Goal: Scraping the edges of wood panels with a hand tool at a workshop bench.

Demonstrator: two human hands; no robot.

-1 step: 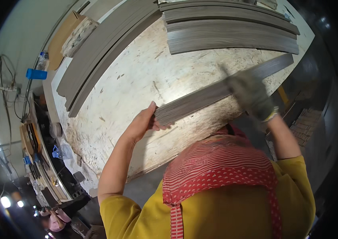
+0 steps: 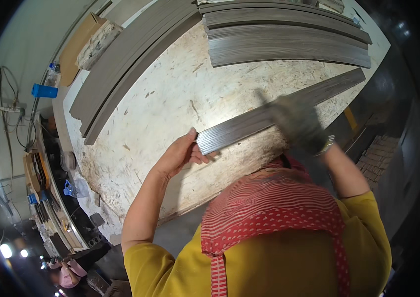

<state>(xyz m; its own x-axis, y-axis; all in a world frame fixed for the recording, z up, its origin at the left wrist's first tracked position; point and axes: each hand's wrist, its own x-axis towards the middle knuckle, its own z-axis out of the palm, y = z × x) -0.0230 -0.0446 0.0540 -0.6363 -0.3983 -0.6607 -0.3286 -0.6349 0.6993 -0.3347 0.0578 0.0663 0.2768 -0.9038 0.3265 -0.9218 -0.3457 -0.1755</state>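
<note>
A narrow grey wood-grained strip lies slantwise across the front of the worktable, its left end near me and its right end farther off. My bare left hand grips the strip's left end, thumb at the upper edge and fingers curled under the lower corner. Over the middle of the strip is my right hand, in a dark grey-green glove and smeared by motion. A thin dark shape sticks out at the glove's far side; whether it is a finger or a held thing is unclear. The glove hides part of the strip.
Long grey boards are stacked along the table's left side. More boards lie at the far right. The whitish worktable is scuffed and strewn with chips. A blue cup stands beyond its left edge. Another person is at lower left.
My right hand has slid left along the strip, toward my left hand. The strip's near end and my left hand have shifted slightly to the right.
</note>
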